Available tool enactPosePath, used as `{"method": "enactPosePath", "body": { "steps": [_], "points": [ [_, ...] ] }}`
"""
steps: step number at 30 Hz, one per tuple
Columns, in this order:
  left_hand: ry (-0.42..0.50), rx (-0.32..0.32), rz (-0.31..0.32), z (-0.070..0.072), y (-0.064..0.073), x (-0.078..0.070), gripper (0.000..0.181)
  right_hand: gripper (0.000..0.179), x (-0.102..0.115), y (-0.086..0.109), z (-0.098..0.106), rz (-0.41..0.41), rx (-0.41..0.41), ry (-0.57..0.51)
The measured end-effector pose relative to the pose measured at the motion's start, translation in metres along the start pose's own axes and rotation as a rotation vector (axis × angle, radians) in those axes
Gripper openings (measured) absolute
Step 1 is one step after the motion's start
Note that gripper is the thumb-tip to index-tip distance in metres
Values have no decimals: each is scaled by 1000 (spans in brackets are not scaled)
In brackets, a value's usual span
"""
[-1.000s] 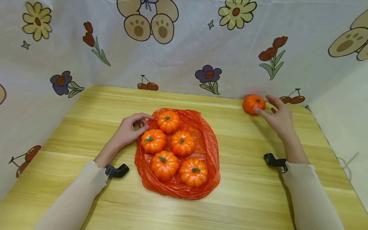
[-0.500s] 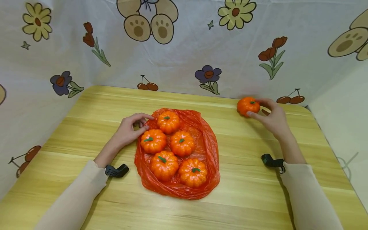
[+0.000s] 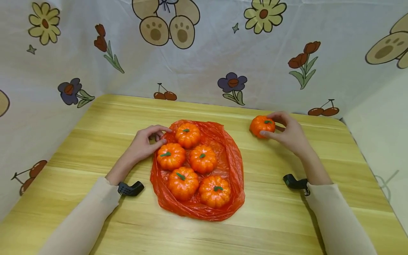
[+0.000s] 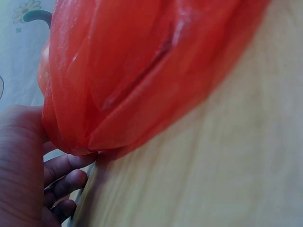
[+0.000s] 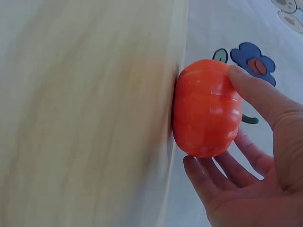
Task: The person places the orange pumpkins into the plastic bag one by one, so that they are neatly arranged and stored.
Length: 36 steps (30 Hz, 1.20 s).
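Observation:
My right hand [image 3: 288, 134] grips a small orange toy pumpkin [image 3: 260, 126] with a green stem, thumb on one side and fingers on the other. In the right wrist view this pumpkin [image 5: 206, 109] is close to the tabletop; whether it touches I cannot tell. A red plastic bag [image 3: 235, 166] lies spread open in the middle, its rim folded around several similar pumpkins [image 3: 202, 159]. At the bag's left side, my left hand [image 3: 145, 143] pinches the rim between thumb and fingers. The left wrist view has the bag's outer wall [image 4: 142, 85] beside that hand [image 4: 23, 165].
All of this is on a light wooden table [image 3: 271, 212]. A white cloth [image 3: 197, 71] printed with flowers, cherries and bear paws hangs behind the table's back edge and along the left. Each wrist wears a black camera mount [image 3: 130, 189]. A pale wall [image 3: 382, 141] borders the right side.
My right hand has closed around the lone pumpkin and brought it left and toward me, away from the back edge. My left hand and the bag have stayed in place.

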<state>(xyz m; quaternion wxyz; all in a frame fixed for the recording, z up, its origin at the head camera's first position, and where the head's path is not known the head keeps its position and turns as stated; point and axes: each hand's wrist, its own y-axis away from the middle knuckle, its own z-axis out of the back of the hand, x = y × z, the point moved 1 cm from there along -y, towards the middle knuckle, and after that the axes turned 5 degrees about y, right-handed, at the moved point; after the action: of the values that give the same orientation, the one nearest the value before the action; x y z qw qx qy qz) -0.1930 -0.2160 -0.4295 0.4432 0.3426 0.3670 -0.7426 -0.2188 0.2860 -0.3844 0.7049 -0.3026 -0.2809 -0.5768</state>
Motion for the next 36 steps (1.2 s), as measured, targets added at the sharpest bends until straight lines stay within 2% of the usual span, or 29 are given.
{"method": "enactPosePath", "body": {
  "steps": [14,29,36],
  "points": [
    [-5,6,-2,1,0,-2,32,71,14,0,-19,72,125,25],
    [-4,2,8,1,1,-1,31,75,15,1,-23,56,135,44],
    [-8,5,9,0,1,-3,32,71,32,7,-27,95,119,4]
  ]
}}
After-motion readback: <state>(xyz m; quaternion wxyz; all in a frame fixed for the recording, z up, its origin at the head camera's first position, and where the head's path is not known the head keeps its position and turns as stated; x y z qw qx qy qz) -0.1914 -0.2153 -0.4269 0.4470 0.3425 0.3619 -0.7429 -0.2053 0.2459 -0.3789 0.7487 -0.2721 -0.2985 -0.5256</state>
